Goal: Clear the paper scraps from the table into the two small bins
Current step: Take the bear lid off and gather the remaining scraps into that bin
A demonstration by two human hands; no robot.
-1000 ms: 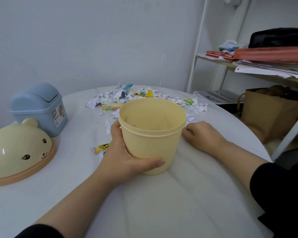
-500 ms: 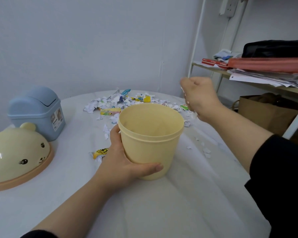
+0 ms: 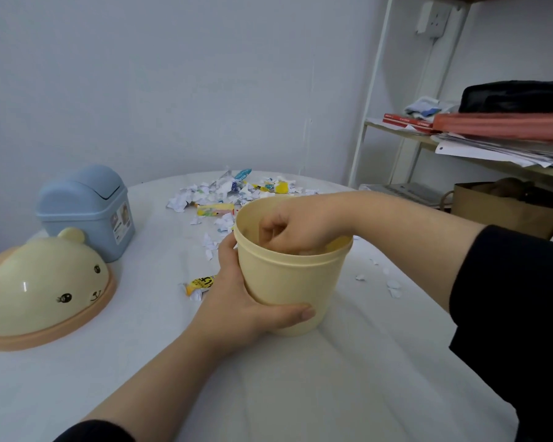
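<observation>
A lidless yellow bin (image 3: 288, 288) stands on the white round table (image 3: 300, 393), and my left hand (image 3: 237, 311) is wrapped around its left side. My right hand (image 3: 297, 224) reaches down into the bin's mouth with the fingers curled; its fingertips and anything in them are hidden by the rim. A heap of white and coloured paper scraps (image 3: 230, 189) lies beyond the bin at the table's far side. A yellow wrapper scrap (image 3: 201, 283) lies just left of my left hand. A few tiny white scraps (image 3: 390, 282) lie to the right of the bin.
A blue bin with a swing lid (image 3: 87, 208) stands at the left. In front of it lies the yellow bear-faced lid (image 3: 42, 288). To the right of the table are a white shelf rack with papers and folders (image 3: 492, 138) and a brown paper bag (image 3: 505, 208).
My right hand rose from the table beside the bin with scraps, dropping a few on the right, and has now gone down into the yellow bin. My left hand kept its hold.
</observation>
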